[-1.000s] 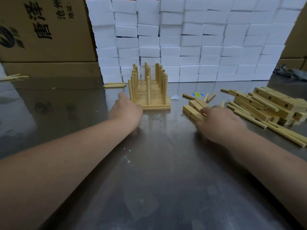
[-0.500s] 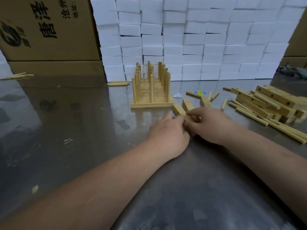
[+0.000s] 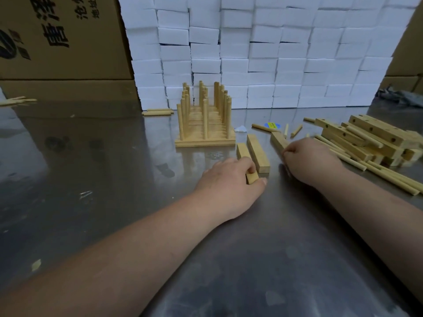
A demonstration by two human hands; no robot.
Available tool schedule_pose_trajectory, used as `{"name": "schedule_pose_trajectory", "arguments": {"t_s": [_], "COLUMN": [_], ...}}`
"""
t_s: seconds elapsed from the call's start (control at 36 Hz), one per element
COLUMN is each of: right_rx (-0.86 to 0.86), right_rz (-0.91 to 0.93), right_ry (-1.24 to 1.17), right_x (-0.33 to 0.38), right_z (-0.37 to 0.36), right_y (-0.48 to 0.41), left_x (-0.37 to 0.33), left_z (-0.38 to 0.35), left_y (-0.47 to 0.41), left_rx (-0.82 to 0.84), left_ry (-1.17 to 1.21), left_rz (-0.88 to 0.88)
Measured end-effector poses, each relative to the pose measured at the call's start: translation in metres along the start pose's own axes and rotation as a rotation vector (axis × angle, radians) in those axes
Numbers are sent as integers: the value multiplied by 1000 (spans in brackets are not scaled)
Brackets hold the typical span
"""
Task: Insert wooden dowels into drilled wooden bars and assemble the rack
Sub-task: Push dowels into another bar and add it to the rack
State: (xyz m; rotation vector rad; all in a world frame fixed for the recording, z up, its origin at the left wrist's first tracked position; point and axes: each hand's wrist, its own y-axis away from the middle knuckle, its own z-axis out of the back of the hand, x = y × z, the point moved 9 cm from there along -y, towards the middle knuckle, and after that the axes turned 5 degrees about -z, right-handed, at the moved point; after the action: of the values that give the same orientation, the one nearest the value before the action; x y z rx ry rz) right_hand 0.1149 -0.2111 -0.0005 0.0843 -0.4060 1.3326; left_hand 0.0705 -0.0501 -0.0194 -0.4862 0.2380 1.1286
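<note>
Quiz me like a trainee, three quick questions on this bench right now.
1. True or false: the left hand grips a short bar.
2. How many short bars lie before the finished rack?
3. The pile of drilled bars lies: A) left of the rack, B) right of it, C) on it.
Key: 1 true; 2 three, the right hand holding one; 3 B.
</note>
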Motion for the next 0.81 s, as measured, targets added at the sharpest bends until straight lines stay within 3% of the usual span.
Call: {"name": "schedule_pose_trajectory", "arguments": {"t_s": [0.19, 0.28, 0.36, 0.42, 0.56, 0.69, 0.81], "right_rx": [-72, -67, 93, 143, -80, 107, 16], "right_rz": [-103, -179, -158, -148, -272, -404, -337], "right_ry": [-271, -165, 30, 39, -27, 99, 41], "right_x": [-18, -35, -37, -35, -50, -66, -56], "right_z": [8, 12, -7, -13, 18, 1, 10], "right_y": [-6, -13, -15, -13, -12, -12, -14], "left_x": [0, -3, -4, -4, -3, -2, -2], "left_z": [-1, -2, -3, -3, -3, -3, -3], "left_y": [-1, 1, 1, 1, 2, 2, 2], "left_rx": [-1, 24, 37, 38, 41, 43, 45], "left_ry": [10, 17, 13, 14, 24, 21, 26], "left_rz": [-19, -52, -53, -46, -38, -33, -32]}}
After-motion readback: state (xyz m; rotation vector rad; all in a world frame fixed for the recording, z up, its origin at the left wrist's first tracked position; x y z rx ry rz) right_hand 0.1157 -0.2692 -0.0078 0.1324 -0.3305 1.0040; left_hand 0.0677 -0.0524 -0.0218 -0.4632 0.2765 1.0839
